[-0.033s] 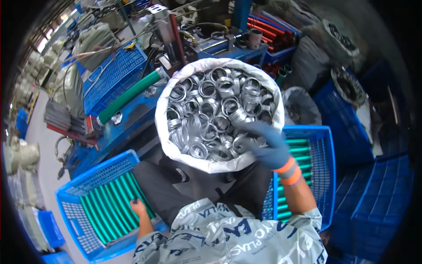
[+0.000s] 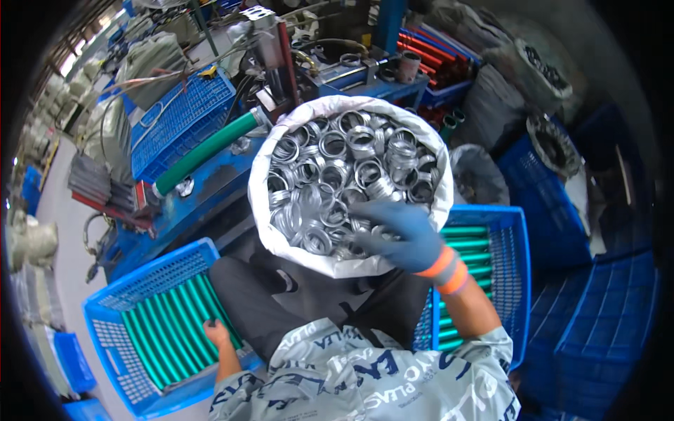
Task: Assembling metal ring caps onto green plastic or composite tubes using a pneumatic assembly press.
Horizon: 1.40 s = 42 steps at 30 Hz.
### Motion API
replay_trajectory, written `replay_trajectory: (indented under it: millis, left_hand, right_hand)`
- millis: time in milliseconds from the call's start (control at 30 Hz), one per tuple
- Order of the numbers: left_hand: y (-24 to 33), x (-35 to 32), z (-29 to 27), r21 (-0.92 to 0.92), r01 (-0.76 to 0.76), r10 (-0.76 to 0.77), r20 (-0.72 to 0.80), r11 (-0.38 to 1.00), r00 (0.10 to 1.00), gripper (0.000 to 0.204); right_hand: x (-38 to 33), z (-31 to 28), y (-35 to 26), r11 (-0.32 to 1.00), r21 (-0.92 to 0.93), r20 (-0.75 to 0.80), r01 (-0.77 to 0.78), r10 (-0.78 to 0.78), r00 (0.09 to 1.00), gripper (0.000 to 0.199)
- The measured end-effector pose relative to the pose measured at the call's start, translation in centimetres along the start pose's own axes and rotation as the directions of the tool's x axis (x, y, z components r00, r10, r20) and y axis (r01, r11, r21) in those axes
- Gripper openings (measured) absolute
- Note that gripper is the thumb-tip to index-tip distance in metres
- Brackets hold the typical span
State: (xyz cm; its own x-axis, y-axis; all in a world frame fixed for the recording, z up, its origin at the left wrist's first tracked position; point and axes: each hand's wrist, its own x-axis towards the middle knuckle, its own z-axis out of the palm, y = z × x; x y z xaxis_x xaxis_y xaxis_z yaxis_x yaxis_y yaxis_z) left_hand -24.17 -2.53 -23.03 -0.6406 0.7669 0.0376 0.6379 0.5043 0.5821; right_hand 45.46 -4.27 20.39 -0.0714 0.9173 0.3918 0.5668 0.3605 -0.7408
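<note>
My right hand [image 2: 404,237] wears a blue-grey glove with an orange and grey cuff. It hovers over the near right part of a white sack [image 2: 261,210] full of shiny metal rings [image 2: 333,144]. Its fingers are spread, with nothing visible between them; slight blur softens the tips. My bare left hand [image 2: 216,332] is closed at the right side of several green tubes [image 2: 165,330] lying in a blue crate [image 2: 105,309]. A small dark bit shows at its fingers, too small to name.
To my right, another blue crate [image 2: 521,281] contains more green tubes [image 2: 467,256]. Beyond the left crate stands a blue bench [image 2: 203,203] with a long green tube [image 2: 207,154] on it. Red tubes [image 2: 421,59] lie at the back; stacked blue crates [image 2: 604,309] stand far right.
My right hand has shifted left across the rings, its fingers still apart. The left hand stays at the green tubes. The whole view has shifted slightly.
</note>
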Motion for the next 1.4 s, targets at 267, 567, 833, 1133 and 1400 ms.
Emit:
replay_trajectory:
  millis: [267, 567, 833, 1133, 1400]
  left_hand:
    - [-8.2, -0.8, 2.1, 0.039, 0.090, -0.089, -0.024, 0.995, 0.996, 0.048]
    - [-17.1, 3.2, -5.2, 0.146, 0.458, -0.427, -0.202, 0.877, 0.881, 0.061]
    - [-19.0, 15.5, -17.5, 0.381, 0.327, -0.079, -0.538, 0.865, 0.839, 0.069]
    - [-25.2, 20.2, -24.7, 0.345, 0.654, -0.641, -0.169, 0.673, 0.749, 0.124]
    - [-24.2, 14.3, -16.2, 0.453, 0.421, -0.485, 0.029, 0.786, 0.874, 0.131]
  right_hand:
    - [11.3, 14.2, -0.9, 0.802, -0.535, 0.275, -0.265, 0.462, 0.843, 0.050]
    - [8.9, 17.1, 3.2, 0.910, -0.024, 0.343, -0.413, 0.396, 0.852, 0.008]
    - [1.2, 15.2, 8.3, 0.857, -0.120, 0.080, -0.501, 0.511, 0.856, 0.007]
    - [0.9, 14.7, 10.5, 0.925, -0.341, 0.266, -0.170, 0.268, 0.926, 0.056]
    - [4.6, 20.1, -0.6, 0.782, 0.170, 0.264, -0.600, 0.550, 0.792, 0.044]
